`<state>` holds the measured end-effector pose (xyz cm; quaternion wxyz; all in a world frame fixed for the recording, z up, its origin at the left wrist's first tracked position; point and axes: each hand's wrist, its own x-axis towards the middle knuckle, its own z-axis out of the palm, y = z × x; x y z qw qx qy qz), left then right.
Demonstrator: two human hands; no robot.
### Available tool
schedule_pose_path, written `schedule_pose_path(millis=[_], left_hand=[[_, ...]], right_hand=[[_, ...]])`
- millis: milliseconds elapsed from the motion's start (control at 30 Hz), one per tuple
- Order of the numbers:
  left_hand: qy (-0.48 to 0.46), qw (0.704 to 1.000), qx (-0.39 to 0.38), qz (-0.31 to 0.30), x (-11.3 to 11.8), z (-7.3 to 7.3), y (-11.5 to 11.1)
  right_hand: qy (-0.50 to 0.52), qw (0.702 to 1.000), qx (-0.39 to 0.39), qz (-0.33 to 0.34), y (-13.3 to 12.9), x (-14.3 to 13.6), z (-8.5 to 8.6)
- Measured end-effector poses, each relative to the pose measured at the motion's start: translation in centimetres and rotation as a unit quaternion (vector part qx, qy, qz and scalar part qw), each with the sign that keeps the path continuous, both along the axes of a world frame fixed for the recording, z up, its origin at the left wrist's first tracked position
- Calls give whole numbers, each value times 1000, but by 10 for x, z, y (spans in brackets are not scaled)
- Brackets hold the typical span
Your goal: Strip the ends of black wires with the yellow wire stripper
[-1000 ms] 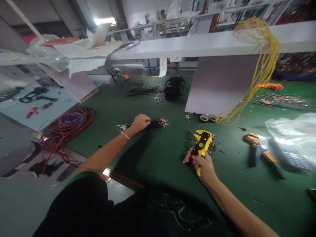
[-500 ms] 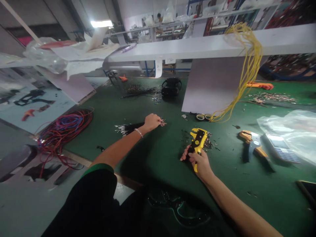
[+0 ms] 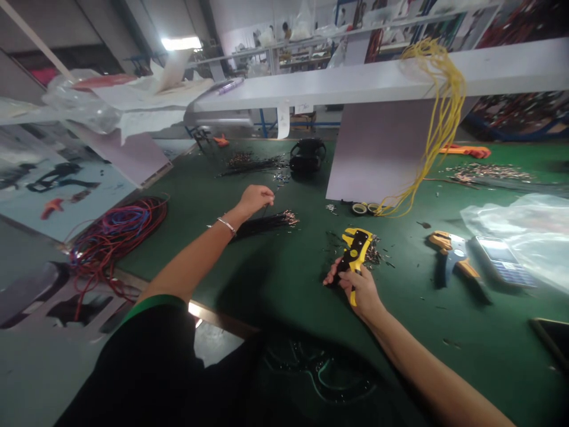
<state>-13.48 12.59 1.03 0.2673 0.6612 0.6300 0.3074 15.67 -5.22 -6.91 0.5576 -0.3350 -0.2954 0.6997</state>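
Note:
My left hand (image 3: 256,199) is raised just above a bundle of black wires (image 3: 267,222) with bare copper ends, its fingers pinched on a thin dark wire that hangs beneath them. Farther right, my right hand (image 3: 361,289) is wrapped round the handles of a yellow and black wire stripper (image 3: 355,248), whose jaws point away from me. Beside the tool's head lies a small heap of dark offcuts (image 3: 373,254) on the green table (image 3: 284,284).
Red and blue wire coils (image 3: 122,228) lie at the left edge. Yellow wires (image 3: 438,118) hang from the white shelf (image 3: 311,89). An orange-handled tool (image 3: 453,255) and a phone (image 3: 502,261) are at right; black goggles (image 3: 307,155) stand behind.
My left hand has moved up and left, away from the copper ends of the bundle, with a thin wire now visible below it. My right hand and the stripper have hardly moved.

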Motion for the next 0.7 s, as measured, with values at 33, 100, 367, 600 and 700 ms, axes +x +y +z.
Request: schedule_pose_path(millis=[33, 100, 367, 600, 700], left_hand=[[-16, 1000, 12, 5, -1, 3, 0], [-43, 998, 42, 17, -4, 11, 0], [-244, 949, 194, 46, -29, 67, 3], [25, 985, 170, -17, -26, 31, -9], [187, 973, 81, -112, -20, -14, -20]], right_hand=[[-1, 1000, 2, 1, 0, 0, 0], [-1, 1000, 4, 2, 0, 0, 0], [3, 1000, 7, 2, 0, 1, -4], [3, 1000, 2, 3, 0, 1, -4], [4, 1000, 4, 0, 0, 1, -4]])
